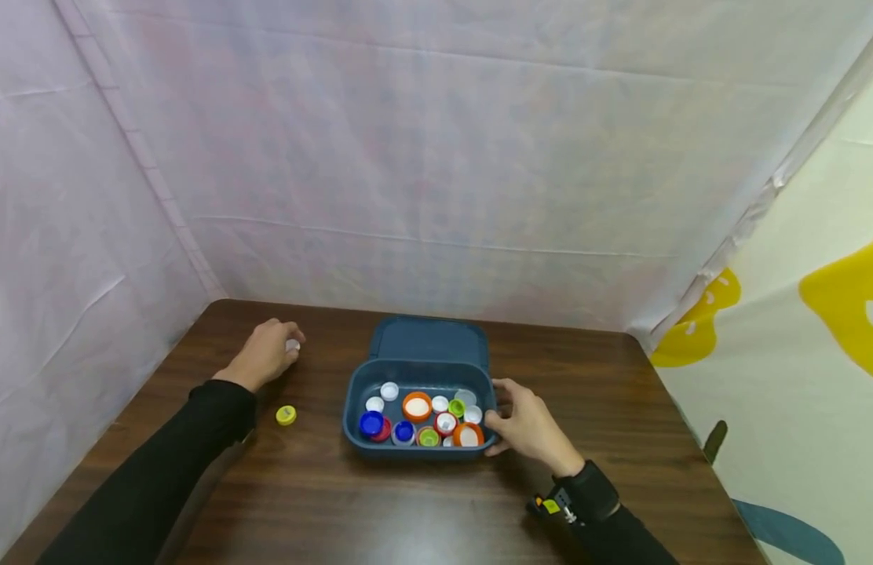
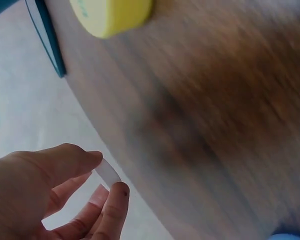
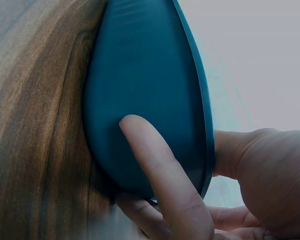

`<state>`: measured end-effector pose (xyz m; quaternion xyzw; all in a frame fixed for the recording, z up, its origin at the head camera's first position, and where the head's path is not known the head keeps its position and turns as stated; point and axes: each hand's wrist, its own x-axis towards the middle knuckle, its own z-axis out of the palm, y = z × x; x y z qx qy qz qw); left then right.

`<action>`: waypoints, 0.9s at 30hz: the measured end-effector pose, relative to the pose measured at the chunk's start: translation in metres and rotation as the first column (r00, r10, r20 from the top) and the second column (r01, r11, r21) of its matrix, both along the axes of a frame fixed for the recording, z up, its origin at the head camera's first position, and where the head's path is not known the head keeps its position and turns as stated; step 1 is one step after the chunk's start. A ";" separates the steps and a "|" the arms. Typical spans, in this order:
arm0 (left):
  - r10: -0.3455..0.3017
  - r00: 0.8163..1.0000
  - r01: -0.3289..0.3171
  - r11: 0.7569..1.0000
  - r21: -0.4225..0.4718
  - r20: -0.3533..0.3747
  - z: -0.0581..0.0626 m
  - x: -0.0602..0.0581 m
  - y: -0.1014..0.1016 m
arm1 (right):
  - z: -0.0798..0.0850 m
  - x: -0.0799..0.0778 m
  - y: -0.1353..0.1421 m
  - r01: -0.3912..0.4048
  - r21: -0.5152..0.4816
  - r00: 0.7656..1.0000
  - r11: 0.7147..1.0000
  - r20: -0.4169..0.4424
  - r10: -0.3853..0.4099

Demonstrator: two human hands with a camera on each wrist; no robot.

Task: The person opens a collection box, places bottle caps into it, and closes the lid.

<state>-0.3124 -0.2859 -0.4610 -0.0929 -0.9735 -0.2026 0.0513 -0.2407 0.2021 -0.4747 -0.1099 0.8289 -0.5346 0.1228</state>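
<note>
My left hand (image 1: pixel 265 353) pinches a small white bottle cap (image 2: pixel 108 173) between thumb and fingertip, over the far left of the table. A yellow bottle cap (image 1: pixel 286 415) lies on the wood, nearer the body than that hand. In the middle stands a dark blue plastic box (image 3: pixel 145 95) holding several bottle caps in white, orange, blue, red and green. My right hand (image 1: pixel 528 420) grips the box at its right end, one finger lying along the outer wall and the thumb at the rim.
The box's lid (image 1: pixel 431 341) lies folded back behind it. Brown wooden table (image 1: pixel 323 510) spreads around the box. White fabric walls (image 1: pixel 436 157) rise along the table's back and left edges, and a cloth with yellow shapes (image 1: pixel 853 290) hangs at the right.
</note>
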 end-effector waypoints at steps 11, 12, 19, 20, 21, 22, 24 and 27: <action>-0.139 0.979 0.149 0.987 0.060 -0.148 0.022 0.031 0.050 | 0.000 0.000 0.002 0.002 0.005 1.000 1.000 0.001 -0.003; -0.157 0.973 0.169 0.984 0.059 -0.169 0.024 0.035 0.056 | 0.001 0.001 0.002 0.006 0.002 1.000 1.000 0.000 -0.006; -0.257 0.940 0.276 0.959 0.059 -0.224 0.032 0.057 0.091 | 0.003 0.001 0.002 0.008 0.001 1.000 1.000 -0.002 -0.008; -0.274 0.936 0.293 0.954 0.060 -0.222 0.032 0.060 0.096 | 0.003 0.001 0.002 0.008 0.003 1.000 1.000 -0.002 -0.008; -0.289 0.932 0.307 0.950 0.056 -0.219 0.033 0.063 0.100 | 0.003 0.001 0.002 0.008 0.005 1.000 1.000 -0.002 -0.008; -0.303 0.929 0.320 0.946 0.047 -0.212 0.033 0.065 0.104 | 0.003 0.000 0.002 0.009 0.008 1.000 1.000 -0.004 -0.009; -0.331 0.924 0.343 0.939 0.032 -0.191 0.033 0.071 0.112 | 0.002 0.000 0.001 0.018 0.011 1.000 1.000 -0.002 -0.018; -0.356 0.924 0.362 0.932 0.017 -0.138 0.030 0.079 0.123 | -0.001 -0.001 0.000 0.023 0.009 1.000 1.000 -0.001 -0.023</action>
